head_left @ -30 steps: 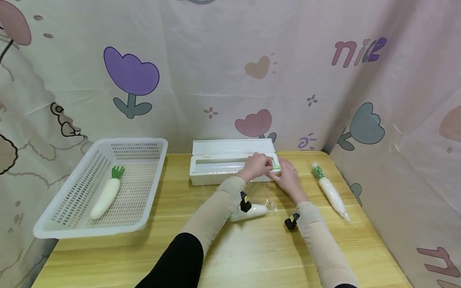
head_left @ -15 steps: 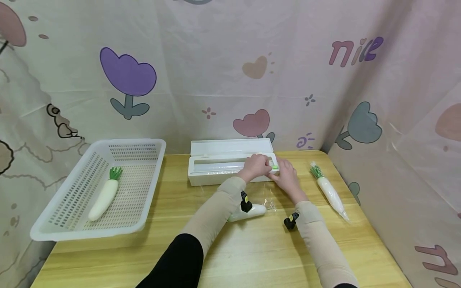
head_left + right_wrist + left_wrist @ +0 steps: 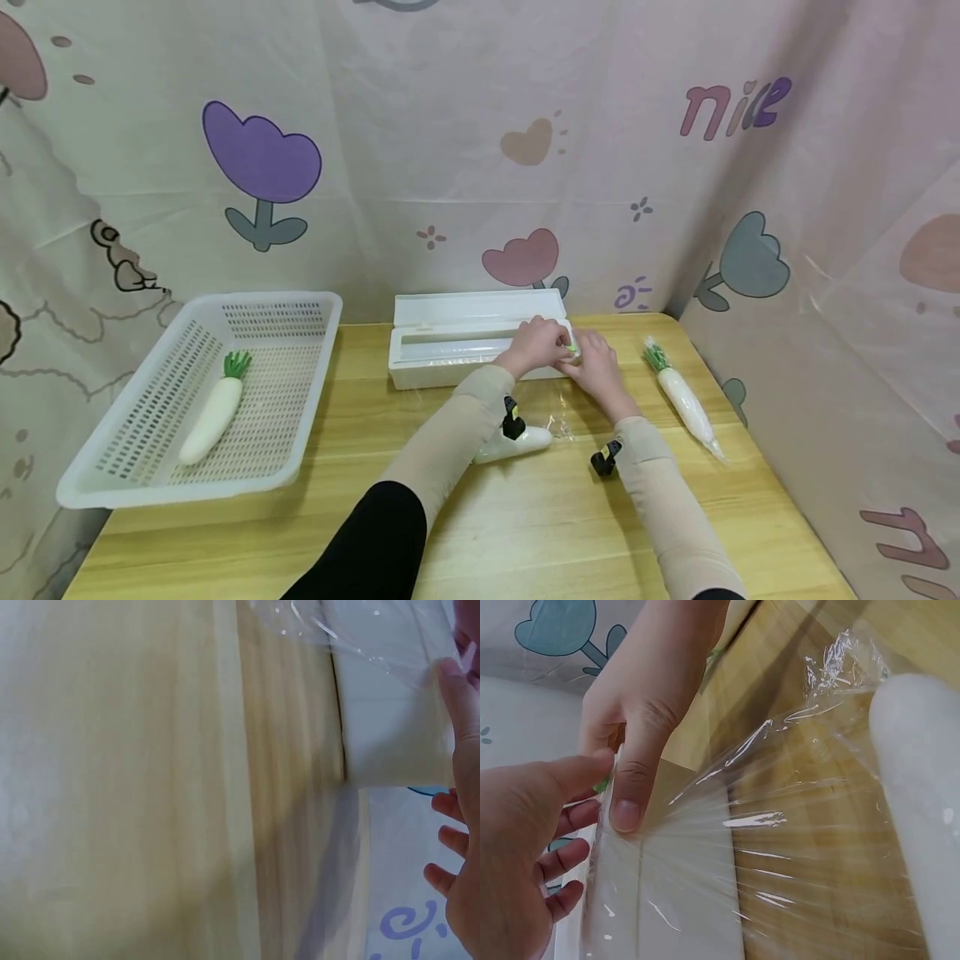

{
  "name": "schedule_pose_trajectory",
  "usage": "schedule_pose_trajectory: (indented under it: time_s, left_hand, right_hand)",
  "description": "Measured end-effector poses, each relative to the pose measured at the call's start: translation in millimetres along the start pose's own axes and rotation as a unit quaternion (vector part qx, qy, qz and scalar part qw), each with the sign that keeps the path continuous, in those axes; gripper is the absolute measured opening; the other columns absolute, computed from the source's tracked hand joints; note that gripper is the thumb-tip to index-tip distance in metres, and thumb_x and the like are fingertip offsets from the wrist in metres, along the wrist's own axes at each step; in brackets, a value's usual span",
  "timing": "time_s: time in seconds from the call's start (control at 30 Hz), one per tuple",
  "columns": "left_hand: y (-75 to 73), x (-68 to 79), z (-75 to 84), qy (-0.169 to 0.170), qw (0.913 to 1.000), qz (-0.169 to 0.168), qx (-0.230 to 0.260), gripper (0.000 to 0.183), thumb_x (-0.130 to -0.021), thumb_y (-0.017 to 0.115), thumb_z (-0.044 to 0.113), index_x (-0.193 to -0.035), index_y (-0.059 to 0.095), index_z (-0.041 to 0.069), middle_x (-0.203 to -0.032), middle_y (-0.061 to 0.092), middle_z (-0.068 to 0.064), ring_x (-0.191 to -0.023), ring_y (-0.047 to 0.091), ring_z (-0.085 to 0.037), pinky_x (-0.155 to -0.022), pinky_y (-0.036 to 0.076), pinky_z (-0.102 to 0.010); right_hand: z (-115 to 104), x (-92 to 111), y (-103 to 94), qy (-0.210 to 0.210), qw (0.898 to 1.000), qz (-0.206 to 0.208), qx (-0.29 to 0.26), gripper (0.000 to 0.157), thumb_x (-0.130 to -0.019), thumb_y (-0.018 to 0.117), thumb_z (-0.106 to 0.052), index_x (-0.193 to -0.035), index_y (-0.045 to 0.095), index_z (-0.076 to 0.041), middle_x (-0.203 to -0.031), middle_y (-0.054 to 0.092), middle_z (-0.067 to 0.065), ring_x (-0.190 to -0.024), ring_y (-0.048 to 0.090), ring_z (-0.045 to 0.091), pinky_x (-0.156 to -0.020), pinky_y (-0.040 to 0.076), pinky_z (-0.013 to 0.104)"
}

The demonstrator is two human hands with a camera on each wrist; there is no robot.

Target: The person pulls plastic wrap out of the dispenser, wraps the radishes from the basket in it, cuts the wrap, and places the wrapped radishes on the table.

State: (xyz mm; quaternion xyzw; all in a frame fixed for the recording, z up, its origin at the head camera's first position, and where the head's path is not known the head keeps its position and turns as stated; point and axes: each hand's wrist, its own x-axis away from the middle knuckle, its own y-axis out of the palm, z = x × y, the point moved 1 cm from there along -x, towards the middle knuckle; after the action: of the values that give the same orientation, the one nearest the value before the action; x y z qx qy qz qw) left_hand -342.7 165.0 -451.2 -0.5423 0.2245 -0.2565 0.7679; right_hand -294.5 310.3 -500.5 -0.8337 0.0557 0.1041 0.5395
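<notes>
A white cling film dispenser (image 3: pixel 431 373) stands lid-up at the back of the table, a film roll (image 3: pixel 450 348) inside. At its right end my left hand (image 3: pixel 534 346) pinches the small green slide cutter (image 3: pixel 572 348) on the front edge. My right hand (image 3: pixel 596 375) grips the same end, its thumb (image 3: pixel 630 802) pressing the film against the front wall. Clear cling film (image 3: pixel 802 825) stretches in creases from there to a white radish (image 3: pixel 525 443) lying in front. My left forearm hides the radish's leafy end in the head view.
A white perforated basket (image 3: pixel 315 392) at left holds one green-topped white radish (image 3: pixel 213 421). Another radish, wrapped in film (image 3: pixel 688 408), lies near the table's right edge. A printed curtain (image 3: pixel 420 150) hangs right behind the wooden table (image 3: pixel 360 533).
Both hands stay at the dispenser's right end, with barely any movement. The head view has shifted slightly, so the scene sits a little further left.
</notes>
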Motion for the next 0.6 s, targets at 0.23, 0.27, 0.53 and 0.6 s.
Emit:
schedule_pose_trajectory:
  time_s: [0.23, 0.27, 0.53, 0.6]
  left_hand:
    - [-4.1, -0.1, 1.2, 0.01, 0.9991, -0.004, -0.042, 0.016, -0.092, 0.063, 0.04, -0.092, 0.072, 0.027, -0.101, 0.066, 0.011, -0.097, 0.054, -0.016, -0.086, 0.046, -0.039]
    - [-4.3, 0.5, 0.8, 0.012, 0.999, -0.003, -0.044, 0.016, -0.092, 0.063, 0.04, -0.092, 0.072, 0.026, -0.101, 0.066, 0.011, -0.097, 0.054, -0.016, -0.086, 0.046, -0.039]
    - [-6.8, 4.2, -1.2, 0.022, 0.9974, 0.009, -0.068, 0.015, -0.092, 0.065, 0.038, -0.093, 0.071, 0.025, -0.102, 0.066, 0.012, -0.098, 0.054, -0.016, -0.087, 0.045, -0.038]
    - [-7.7, 5.3, -1.2, 0.024, 0.9971, 0.008, -0.072, 0.014, -0.092, 0.065, 0.038, -0.093, 0.07, 0.025, -0.101, 0.066, 0.012, -0.098, 0.053, -0.016, -0.086, 0.044, -0.037]
  right_hand:
    - [3.6, -0.4, 0.9, -0.001, 1.0, -0.004, 0.024, 0.084, -0.082, 0.07, -0.055, -0.144, 0.042, -0.006, -0.146, 0.047, 0.021, -0.139, 0.037, 0.041, -0.111, 0.028, 0.065]
    - [3.8, -0.3, 0.8, 0.0, 1.0, -0.004, 0.03, 0.083, -0.082, 0.069, -0.056, -0.144, 0.043, -0.007, -0.146, 0.047, 0.02, -0.139, 0.037, 0.04, -0.111, 0.029, 0.064]
    - [1.9, -0.2, -2.2, -0.008, 0.995, -0.012, 0.102, 0.088, -0.084, 0.059, -0.066, -0.146, 0.042, -0.007, -0.147, 0.049, 0.014, -0.141, 0.036, 0.036, -0.108, 0.032, 0.063]
    - [1.0, 0.0, -3.6, -0.011, 0.993, -0.011, 0.12, 0.089, -0.083, 0.056, -0.069, -0.146, 0.043, -0.008, -0.147, 0.049, 0.013, -0.141, 0.037, 0.036, -0.108, 0.033, 0.062]
